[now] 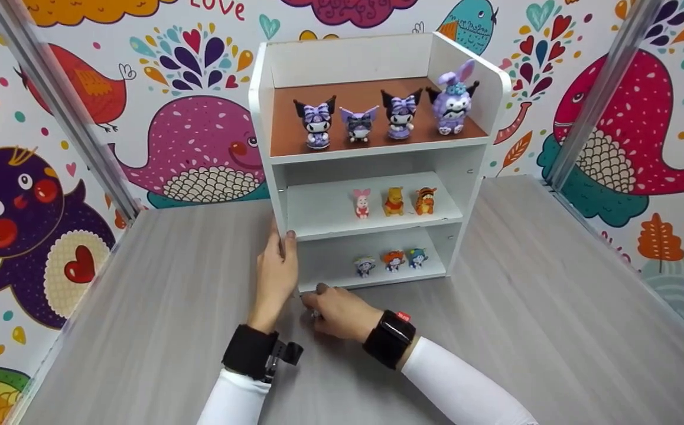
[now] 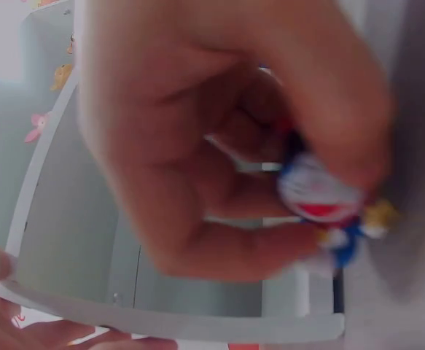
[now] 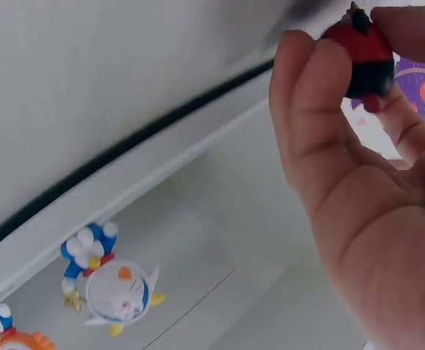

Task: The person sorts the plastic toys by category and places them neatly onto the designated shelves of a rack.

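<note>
A small Doraemon figurine [image 2: 321, 191] with a blue body, white face and red-and-black headwear [image 3: 361, 55] is pinched between the thumb and fingers of my right hand [image 1: 345, 313]. That hand is low, just in front of the bottom shelf's left front corner, and largely hides the figurine in the head view. My left hand [image 1: 277, 271] grips the left side panel of the white shelf unit [image 1: 371, 150], thumb at the front edge and fingers along the outside. On the bottom shelf stand a grey-white figurine [image 1: 365, 267], an orange-headed figurine [image 1: 394, 260] and a blue-green figurine [image 1: 417, 258].
Piglet [image 1: 362, 203], Pooh [image 1: 394, 202] and Tigger [image 1: 426, 201] figurines occupy the middle shelf. Several purple-and-black figurines, including a tall bunny-eared one [image 1: 452, 103], line the brown top shelf. Patterned walls surround the grey wood-look table [image 1: 159, 330].
</note>
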Tool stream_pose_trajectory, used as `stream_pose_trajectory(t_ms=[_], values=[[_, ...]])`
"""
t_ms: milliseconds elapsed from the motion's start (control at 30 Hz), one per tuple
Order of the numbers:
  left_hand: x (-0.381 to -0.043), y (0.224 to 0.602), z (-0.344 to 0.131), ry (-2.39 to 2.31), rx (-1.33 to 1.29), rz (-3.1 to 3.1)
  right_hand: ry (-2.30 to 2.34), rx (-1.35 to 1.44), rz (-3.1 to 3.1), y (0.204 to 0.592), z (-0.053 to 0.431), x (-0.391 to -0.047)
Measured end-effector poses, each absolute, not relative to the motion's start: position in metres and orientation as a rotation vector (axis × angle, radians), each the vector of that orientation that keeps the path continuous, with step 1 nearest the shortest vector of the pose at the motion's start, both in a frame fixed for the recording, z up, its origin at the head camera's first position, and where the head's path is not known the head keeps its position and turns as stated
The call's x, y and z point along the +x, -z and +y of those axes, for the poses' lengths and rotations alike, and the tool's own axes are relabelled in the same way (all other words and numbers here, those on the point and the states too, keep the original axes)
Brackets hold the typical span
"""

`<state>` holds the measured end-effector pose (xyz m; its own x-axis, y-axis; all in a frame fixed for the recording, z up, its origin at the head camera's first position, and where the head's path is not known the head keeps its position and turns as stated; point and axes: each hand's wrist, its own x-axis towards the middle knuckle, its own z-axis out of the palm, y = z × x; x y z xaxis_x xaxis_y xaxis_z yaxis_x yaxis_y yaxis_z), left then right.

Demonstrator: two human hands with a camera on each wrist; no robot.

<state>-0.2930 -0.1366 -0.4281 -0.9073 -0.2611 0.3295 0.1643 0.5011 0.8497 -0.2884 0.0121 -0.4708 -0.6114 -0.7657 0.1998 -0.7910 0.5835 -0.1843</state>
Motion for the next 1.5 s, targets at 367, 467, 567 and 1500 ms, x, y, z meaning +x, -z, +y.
stream_pose_trajectory(t_ms=[367,467,567,1500], values=[[-0.294,0.428,-0.137,1.390,0.092,-2.346,-0.703,1.278,-2.649,0.453,0.029,-0.305],[-0.294,0.428,-0.136,1.393,0.096,-2.346,-0.768,1.255,-2.631,0.450,0.033,-0.308],[-0.294,0.429,-0.135,1.395,0.094,-2.332,-0.828,1.236,-2.615,0.448,0.038,-0.312],[-0.294,0.428,-0.136,1.374,0.079,-2.308,-0.627,0.963,-2.563,0.463,0.043,-0.332]])
